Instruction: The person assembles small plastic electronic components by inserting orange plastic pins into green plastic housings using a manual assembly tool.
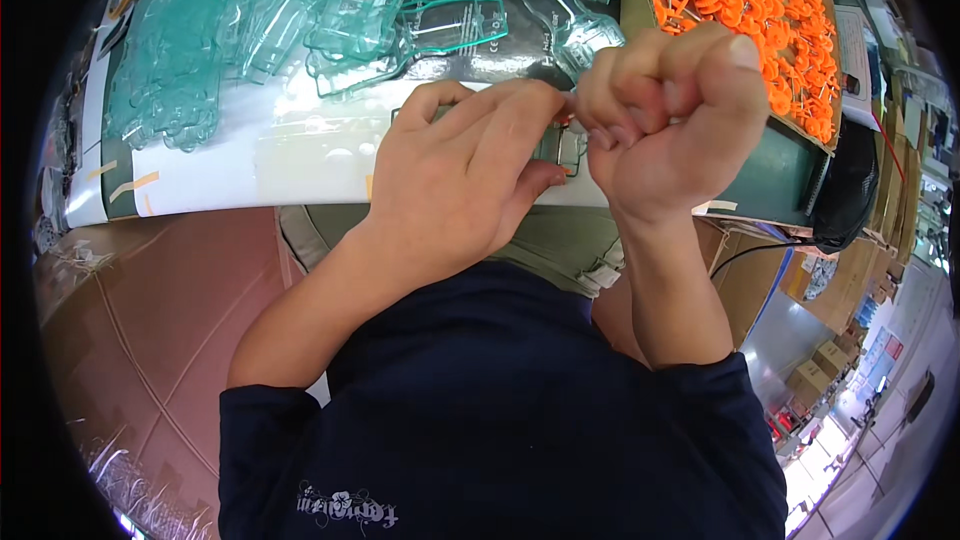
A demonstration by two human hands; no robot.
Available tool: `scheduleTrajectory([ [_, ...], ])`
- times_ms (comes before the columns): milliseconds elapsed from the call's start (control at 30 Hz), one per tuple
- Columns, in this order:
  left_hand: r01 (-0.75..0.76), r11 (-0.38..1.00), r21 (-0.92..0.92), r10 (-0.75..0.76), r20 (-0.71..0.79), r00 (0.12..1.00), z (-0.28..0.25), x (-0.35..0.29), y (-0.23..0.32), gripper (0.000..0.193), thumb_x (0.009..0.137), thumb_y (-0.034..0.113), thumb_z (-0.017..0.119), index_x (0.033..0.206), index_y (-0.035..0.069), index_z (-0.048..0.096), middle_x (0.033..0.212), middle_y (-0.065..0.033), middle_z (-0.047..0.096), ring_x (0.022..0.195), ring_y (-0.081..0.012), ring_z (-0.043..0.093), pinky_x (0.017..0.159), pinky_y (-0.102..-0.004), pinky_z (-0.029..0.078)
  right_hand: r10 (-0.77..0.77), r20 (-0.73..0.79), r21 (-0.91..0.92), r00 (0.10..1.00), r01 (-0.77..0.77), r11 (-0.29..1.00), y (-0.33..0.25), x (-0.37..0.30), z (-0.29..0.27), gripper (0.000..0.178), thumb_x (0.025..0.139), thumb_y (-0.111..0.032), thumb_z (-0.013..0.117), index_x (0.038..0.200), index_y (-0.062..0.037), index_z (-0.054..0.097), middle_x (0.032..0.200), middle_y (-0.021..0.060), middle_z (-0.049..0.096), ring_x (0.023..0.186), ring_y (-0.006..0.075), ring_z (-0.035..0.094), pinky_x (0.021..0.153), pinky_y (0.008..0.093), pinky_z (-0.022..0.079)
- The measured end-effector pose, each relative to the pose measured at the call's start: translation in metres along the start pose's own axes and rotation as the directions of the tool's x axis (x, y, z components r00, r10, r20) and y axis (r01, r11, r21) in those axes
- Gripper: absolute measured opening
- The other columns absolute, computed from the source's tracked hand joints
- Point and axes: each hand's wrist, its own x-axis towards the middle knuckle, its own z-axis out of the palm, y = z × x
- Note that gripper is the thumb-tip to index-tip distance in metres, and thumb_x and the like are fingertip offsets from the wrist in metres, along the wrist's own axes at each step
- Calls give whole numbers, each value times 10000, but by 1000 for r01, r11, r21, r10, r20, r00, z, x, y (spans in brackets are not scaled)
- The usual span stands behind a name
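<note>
At the table's [205, 175] near edge, left hand [455, 165] holds clear part [572, 150] showing past its thumb, right hand [680, 115] curled nearby, can't tell its contents or part's long axis.

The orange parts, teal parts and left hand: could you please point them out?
Orange parts [738, 0], head view, middle of the pile.
Teal parts [345, 10], head view, middle of the pile.
Left hand [453, 168], head view, back of the hand.

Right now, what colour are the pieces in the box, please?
The pieces are bright orange, best seen in the head view.
</note>
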Motion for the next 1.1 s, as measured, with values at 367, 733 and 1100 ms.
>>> scheduleTrajectory([
  [367, -102, 989, 104, 113, -109, 988, 11, -5, -5, 358, 834, 154, 720, 1169, 75, 620, 1212, 16, 681, 1170, -146, 653, 942, -336, 433, -100, 87, 356, 991, 63, 932, -2, -30, -20, 446, 1072, -368, 362, 670, -178, 330, 568, 0, 363, 470, 129, 338, 448, 294, 304],
  [733, -89, 992, 90, 99, -102, 990, 11, -6, -6, 318, 846, 158, 710, 1139, 68, 624, 1220, 5, 686, 1166, -159, 656, 936, -326, 434, -131, 152, 270, 980, 87, 959, 1, -29, -18, 460, 1079, -396, 406, 682, -168, 354, 574, -2, 371, 484, 133, 351, 477, 300, 332],
  [1100, -112, 993, 26, 114, -106, 988, 7, -2, -4, 367, 834, 131, 724, 1167, 27, 611, 1221, -53, 685, 1150, -208, 657, 950, -362, 460, -57, 107, 159, 993, 39, 986, -1, -25, -11, 420, 1057, -377, 479, 713, -138, 438, 570, 9, 391, 501, 130, 362, 482, 289, 315],
])
